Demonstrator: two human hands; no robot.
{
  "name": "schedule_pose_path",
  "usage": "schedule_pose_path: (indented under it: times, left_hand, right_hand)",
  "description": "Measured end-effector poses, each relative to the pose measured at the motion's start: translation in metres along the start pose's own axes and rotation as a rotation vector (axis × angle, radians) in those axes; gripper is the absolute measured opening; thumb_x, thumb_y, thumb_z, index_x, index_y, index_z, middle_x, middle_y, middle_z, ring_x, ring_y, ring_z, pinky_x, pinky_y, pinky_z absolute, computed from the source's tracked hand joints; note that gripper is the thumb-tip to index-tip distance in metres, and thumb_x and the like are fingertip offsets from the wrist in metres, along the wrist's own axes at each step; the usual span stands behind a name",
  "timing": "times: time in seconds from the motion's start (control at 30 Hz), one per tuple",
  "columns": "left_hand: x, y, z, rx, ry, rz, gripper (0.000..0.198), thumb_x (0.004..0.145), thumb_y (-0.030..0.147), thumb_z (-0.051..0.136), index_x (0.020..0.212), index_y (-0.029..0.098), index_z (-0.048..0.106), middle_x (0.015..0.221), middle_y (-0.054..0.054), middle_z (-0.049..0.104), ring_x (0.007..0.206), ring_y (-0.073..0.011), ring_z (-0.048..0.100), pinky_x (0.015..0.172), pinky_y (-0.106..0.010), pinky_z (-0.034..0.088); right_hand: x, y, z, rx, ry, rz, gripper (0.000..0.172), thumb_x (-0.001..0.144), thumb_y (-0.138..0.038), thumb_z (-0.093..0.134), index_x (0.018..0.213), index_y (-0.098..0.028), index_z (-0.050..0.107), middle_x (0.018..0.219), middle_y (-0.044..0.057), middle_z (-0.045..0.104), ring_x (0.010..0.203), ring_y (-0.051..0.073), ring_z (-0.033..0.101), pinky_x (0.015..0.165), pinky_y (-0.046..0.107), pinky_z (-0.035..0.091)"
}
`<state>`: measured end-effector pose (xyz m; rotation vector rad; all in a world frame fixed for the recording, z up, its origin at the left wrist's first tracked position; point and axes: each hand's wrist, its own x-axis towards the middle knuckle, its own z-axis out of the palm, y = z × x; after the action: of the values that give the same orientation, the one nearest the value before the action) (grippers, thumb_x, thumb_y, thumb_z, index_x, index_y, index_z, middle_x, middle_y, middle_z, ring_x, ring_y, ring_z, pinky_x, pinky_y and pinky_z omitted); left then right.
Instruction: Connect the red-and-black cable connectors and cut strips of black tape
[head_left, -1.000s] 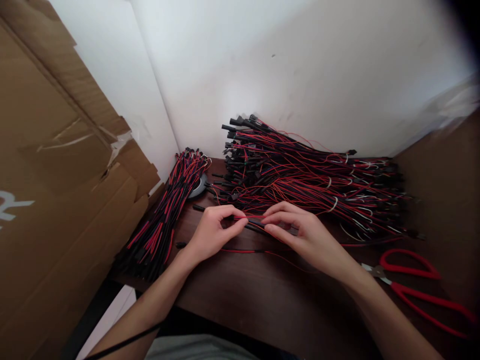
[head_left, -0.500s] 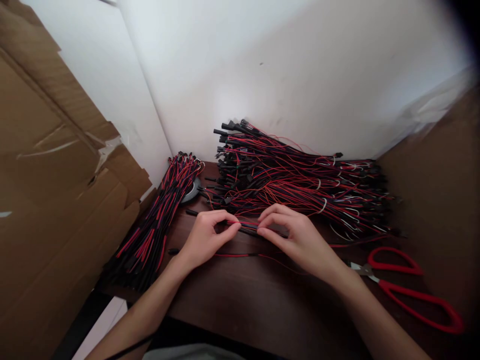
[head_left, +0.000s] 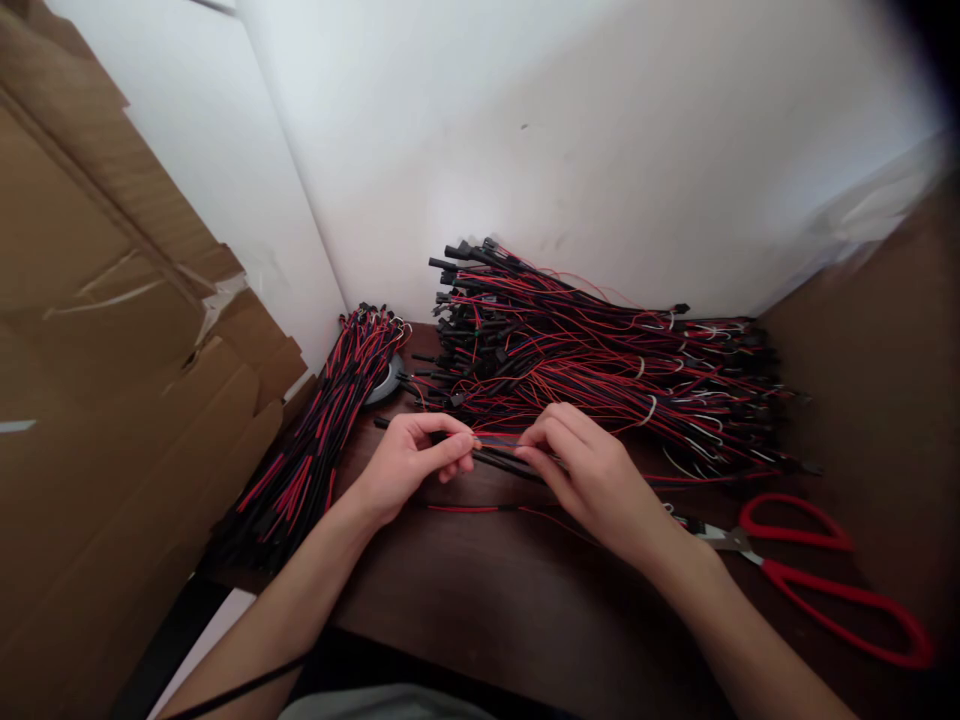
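Observation:
Thin red and dark wires (head_left: 496,440) stretch between my two hands near the middle of the dark brown table (head_left: 480,590). My left hand (head_left: 420,460) pinches them with thumb and fingers at the left. At the right, my right hand (head_left: 585,470) is closed on the same wires. Black sleeved cable (head_left: 510,462) runs just below the pinched wires, partly hidden by the hands. Nearer to me, a separate red and black wire (head_left: 472,509) lies on the table and passes under my right wrist.
A large pile of red and black cables (head_left: 570,370) lies against the white wall, and another bundle (head_left: 315,450) at the left. Red-handled scissors (head_left: 742,543) rest by my right forearm. Grey tape roll (head_left: 386,383) sits behind the left bundle. Cardboard (head_left: 112,400) stands at the left.
My right hand's fingers have drawn closer together on the wires. My left hand's lower fingers have curled under, and the wires between the hands sit slightly higher.

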<state>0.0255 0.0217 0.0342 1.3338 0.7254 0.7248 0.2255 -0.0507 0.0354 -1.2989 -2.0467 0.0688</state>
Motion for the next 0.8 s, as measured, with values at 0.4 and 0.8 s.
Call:
schedule_pose_path:
  times: [0.4, 0.8]
  left_hand:
    - [-0.002, 0.003, 0.000, 0.107, -0.023, 0.024, 0.026, 0.075, 0.037, 0.074, 0.072, 0.012, 0.068, 0.059, -0.001, 0.065, 0.052, -0.0071, 0.051, 0.048, -0.017, 0.038]
    - [-0.001, 0.001, -0.001, 0.297, 0.049, 0.136, 0.023, 0.080, 0.036, 0.068, 0.074, 0.014, 0.068, 0.061, -0.002, 0.068, 0.056, -0.0110, 0.058, 0.055, -0.021, 0.044]
  right_hand:
    - [-0.003, 0.007, -0.003, -0.005, -0.110, 0.233, 0.016, 0.093, -0.024, 0.054, 0.078, -0.020, 0.058, 0.082, 0.003, 0.067, 0.077, 0.019, 0.059, 0.074, 0.034, 0.038]
    - [-0.002, 0.017, -0.017, 0.137, -0.178, 0.249, 0.017, 0.090, -0.025, 0.054, 0.075, -0.020, 0.061, 0.082, 0.005, 0.065, 0.077, 0.019, 0.059, 0.069, 0.032, 0.045]
